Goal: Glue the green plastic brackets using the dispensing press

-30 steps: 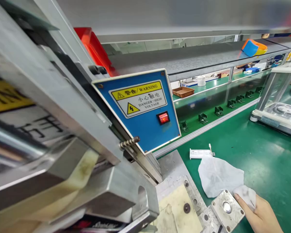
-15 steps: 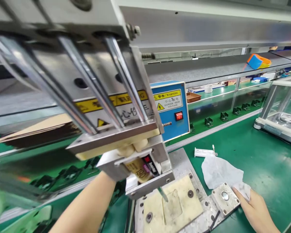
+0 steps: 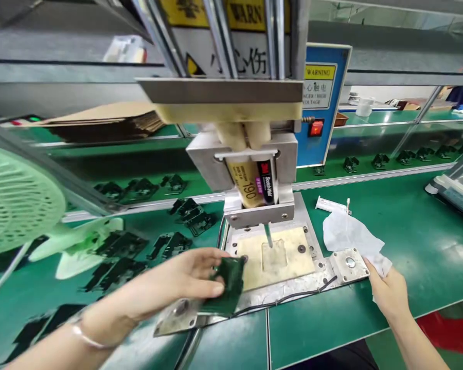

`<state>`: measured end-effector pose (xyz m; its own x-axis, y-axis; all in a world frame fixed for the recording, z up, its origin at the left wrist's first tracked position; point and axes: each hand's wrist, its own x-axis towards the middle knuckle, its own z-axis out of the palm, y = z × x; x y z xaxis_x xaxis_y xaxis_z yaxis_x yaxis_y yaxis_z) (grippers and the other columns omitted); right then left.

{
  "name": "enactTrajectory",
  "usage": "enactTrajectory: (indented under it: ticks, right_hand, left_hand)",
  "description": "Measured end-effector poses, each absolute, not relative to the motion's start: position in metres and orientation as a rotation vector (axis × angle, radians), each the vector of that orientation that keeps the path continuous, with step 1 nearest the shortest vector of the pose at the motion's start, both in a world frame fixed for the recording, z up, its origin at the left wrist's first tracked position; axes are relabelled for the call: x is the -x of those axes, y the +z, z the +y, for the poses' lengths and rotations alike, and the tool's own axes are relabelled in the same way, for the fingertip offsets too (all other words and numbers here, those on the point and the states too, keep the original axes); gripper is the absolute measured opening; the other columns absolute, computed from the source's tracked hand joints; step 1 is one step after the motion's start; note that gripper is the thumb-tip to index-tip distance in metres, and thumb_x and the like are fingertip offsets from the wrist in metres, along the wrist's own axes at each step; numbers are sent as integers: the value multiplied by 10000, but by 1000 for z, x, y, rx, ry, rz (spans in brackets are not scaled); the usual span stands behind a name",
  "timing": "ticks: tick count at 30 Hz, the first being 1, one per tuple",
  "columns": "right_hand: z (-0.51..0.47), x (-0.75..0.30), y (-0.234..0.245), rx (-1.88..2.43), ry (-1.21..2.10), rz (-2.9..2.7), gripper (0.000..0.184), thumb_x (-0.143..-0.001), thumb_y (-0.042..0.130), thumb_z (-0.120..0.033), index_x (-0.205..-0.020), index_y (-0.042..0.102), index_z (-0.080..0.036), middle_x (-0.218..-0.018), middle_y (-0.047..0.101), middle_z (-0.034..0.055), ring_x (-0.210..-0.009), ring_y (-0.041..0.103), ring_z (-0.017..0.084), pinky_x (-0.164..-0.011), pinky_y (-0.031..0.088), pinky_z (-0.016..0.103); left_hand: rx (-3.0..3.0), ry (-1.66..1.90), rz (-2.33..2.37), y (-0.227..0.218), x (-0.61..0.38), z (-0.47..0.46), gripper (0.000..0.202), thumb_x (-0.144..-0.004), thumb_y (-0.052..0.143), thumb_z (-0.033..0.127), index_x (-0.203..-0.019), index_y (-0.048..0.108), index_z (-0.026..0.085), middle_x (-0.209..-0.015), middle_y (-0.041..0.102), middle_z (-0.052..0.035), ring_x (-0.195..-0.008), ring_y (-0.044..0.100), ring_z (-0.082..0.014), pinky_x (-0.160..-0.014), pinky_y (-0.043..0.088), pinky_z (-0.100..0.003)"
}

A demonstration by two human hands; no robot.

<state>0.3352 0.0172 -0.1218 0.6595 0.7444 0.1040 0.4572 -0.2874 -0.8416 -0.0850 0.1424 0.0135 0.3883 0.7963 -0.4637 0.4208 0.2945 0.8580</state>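
Observation:
My left hand (image 3: 185,280) is closed on a dark green part (image 3: 228,285) at the left edge of the dispensing machine's metal base plate (image 3: 278,293). The machine's glue cartridge (image 3: 254,182) hangs above a cream pad (image 3: 293,262), its nozzle (image 3: 269,236) pointing down at a recess in the pad. My right hand (image 3: 386,290) rests at the plate's right end, fingers closed on a white cloth (image 3: 349,236), beside a square metal block with a round button (image 3: 348,263).
Several dark green parts (image 3: 135,252) lie on the green bench to the left, near a pale green fan (image 3: 19,205). A small white tube (image 3: 332,205) lies behind the cloth. A blue warning box (image 3: 324,123) with a red switch stands behind the machine. More parts sit on the conveyor (image 3: 378,162).
The view swung down and left onto the machine's base. My left hand came into sight and now holds a dark green part by the plate. My right hand stays at the cloth.

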Motion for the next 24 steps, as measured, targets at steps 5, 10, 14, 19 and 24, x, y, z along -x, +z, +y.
enactTrajectory:
  ticks: [5,10,14,19,24]
  right_hand:
    - [18,-339,-126,1923,357,-935,566,-734,615,-648,-918,798,-144,-939,785,139,-898,736,340,-726,573,356]
    - [18,-339,-126,1908,336,-940,609,-721,624,-669,-937,800,-127,-961,782,156,-901,741,351,-704,575,363]
    - [18,-338,-126,1867,347,-943,594,-720,645,-668,-923,801,-132,-956,783,154,-893,744,344,-690,580,357]
    - [16,-343,-127,1858,332,-877,617,-690,691,-694,-920,794,-131,-978,782,151,-959,738,360,-724,589,370]
    - [21,-338,-115,1919,394,-754,656,-671,708,-718,-955,784,-132,-1046,773,152,-1051,713,383,-811,594,408]
  left_hand:
    - [-1177,430,1078,-9,19,124,665,-544,956,393,-1092,676,140,-1201,708,-178,-1234,629,-349,-1123,472,-468]
    - [-1343,490,937,-20,-6,150,692,-595,889,530,-1088,582,155,-1107,708,-156,-1076,685,-298,-982,556,-433]
    - [-1588,543,1022,-32,-8,156,757,-592,867,557,-1158,528,188,-1048,667,-111,-985,670,-312,-899,569,-499]
    - [-1935,590,1196,-17,15,142,864,-561,894,533,-1311,599,223,-1493,435,-184,-1468,242,-494,-1196,228,-686]
    - [-1985,558,1575,-7,81,120,867,-764,611,707,-1457,506,197,-1546,446,-163,-1440,372,-431,-1192,319,-599]
